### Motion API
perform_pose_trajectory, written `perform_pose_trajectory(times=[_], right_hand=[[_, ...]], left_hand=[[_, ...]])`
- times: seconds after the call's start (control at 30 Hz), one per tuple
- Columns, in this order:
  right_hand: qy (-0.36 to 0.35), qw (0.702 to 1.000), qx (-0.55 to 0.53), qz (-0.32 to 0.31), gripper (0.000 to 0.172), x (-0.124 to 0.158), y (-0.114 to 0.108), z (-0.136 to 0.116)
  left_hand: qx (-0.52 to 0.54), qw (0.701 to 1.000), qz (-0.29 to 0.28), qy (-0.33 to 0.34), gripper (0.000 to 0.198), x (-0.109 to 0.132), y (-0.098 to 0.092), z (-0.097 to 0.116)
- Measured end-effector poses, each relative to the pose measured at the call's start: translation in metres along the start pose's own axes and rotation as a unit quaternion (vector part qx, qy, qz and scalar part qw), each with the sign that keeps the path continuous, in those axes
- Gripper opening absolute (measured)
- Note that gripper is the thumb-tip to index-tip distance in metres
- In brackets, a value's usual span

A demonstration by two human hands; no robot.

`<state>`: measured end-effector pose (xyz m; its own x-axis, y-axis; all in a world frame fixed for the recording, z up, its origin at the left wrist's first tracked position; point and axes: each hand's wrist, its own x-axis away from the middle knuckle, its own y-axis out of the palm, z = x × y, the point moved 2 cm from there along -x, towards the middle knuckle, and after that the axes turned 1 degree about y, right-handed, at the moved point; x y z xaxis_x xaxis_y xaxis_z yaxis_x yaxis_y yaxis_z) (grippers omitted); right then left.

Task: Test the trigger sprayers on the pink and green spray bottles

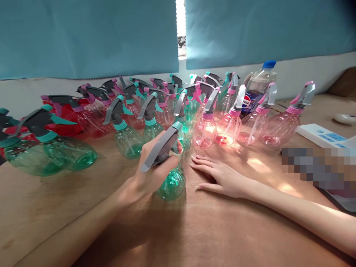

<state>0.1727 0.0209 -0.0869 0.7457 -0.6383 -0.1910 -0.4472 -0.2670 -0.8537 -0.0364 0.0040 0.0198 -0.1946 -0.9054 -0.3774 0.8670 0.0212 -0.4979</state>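
My left hand (151,170) is wrapped round the neck of a green spray bottle (172,183) with a grey and teal trigger head. That bottle stands on the table, its base in view below my fingers. To the right, my right hand (219,174) lies flat on the tabletop, fingers spread and holding nothing. Just beyond it stand several pink spray bottles, the closest being a clear pink one (205,133) with a purple collar. Behind my left hand are more green spray bottles, among them one with a teal collar (128,142).
Rows of green and pink spray bottles fill the back of the wooden table (217,230). A cola bottle (254,92) with a blue cap stands behind the pink ones. At right are a white box (319,133), a white mouse (345,118) and a blurred-out patch. Blue curtains hang behind.
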Motion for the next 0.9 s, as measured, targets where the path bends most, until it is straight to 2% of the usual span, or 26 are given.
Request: perform_pose_trajectory(times=[0.2, 0.33, 0.43, 0.57, 0.9], right_hand=[[0.003, 1.0, -0.004, 0.009, 0.068, 0.0009, 0.0002, 0.0001], [0.001, 1.0, -0.003, 0.009, 0.069, 0.0012, 0.0015, 0.002], [0.001, 1.0, 0.007, 0.003, 0.07, 0.0012, 0.0028, 0.0038], [-0.001, 1.0, 0.005, 0.009, 0.068, 0.0012, 0.0032, 0.0046], [-0.004, 1.0, 0.0, 0.026, 0.059, 0.0009, 0.0026, 0.0016]], left_hand=[[0.01, 1.0, 0.009, -0.007, 0.007, 0.0001, -0.0006, 0.002], [0.044, 0.999, -0.006, -0.015, 0.025, 0.0012, 0.0004, 0.001], [0.057, 0.998, -0.005, 0.006, 0.032, 0.0014, 0.0018, -0.0003], [0.045, 0.999, 0.009, 0.03, 0.034, 0.0011, 0.0026, -0.0001], [0.009, 1.0, 0.008, 0.028, 0.037, 0.0006, 0.0021, 0.0049]])
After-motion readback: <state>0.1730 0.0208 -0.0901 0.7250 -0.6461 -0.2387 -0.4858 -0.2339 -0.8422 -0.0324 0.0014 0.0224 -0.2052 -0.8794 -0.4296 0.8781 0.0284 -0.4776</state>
